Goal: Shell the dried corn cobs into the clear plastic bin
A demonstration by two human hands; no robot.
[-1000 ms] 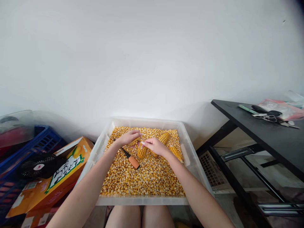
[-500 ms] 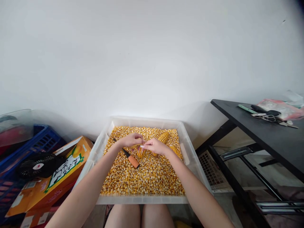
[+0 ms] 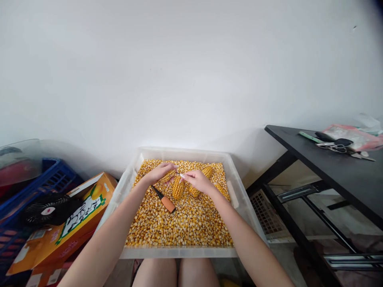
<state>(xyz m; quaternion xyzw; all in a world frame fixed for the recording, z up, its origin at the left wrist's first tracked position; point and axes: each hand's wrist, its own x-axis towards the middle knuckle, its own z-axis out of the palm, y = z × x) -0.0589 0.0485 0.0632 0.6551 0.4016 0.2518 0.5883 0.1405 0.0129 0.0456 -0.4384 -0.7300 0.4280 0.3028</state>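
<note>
My left hand [image 3: 161, 172] is wrapped over an ear of corn [image 3: 168, 176], which shows below its fingers. Close against that ear's right end, my right hand [image 3: 196, 180] is closed in a pinch; a small thin bit shows at its fingertips, too small to name. Under and beside my right hand lie several more ears, including an upright-looking one [image 3: 178, 190] in the middle. A tool with an orange handle [image 3: 168, 203] and a dark shaft rests on loose corn kernels [image 3: 179, 227]. These fill a translucent plastic bin [image 3: 179, 252] above my knees.
On the right stands a black table [image 3: 302, 147] with scissors [image 3: 338, 147] and a plastic bag on it. To the left are an orange cardboard box [image 3: 80, 215], a small black fan [image 3: 48, 210] and a blue crate [image 3: 60, 171]. A white wall [image 3: 191, 79] rises behind the bin.
Both hands have risen slightly away from me, the left one also shifting left. The ear in my left hand and the ears below now show more clearly. The orange-handled tool stays put.
</note>
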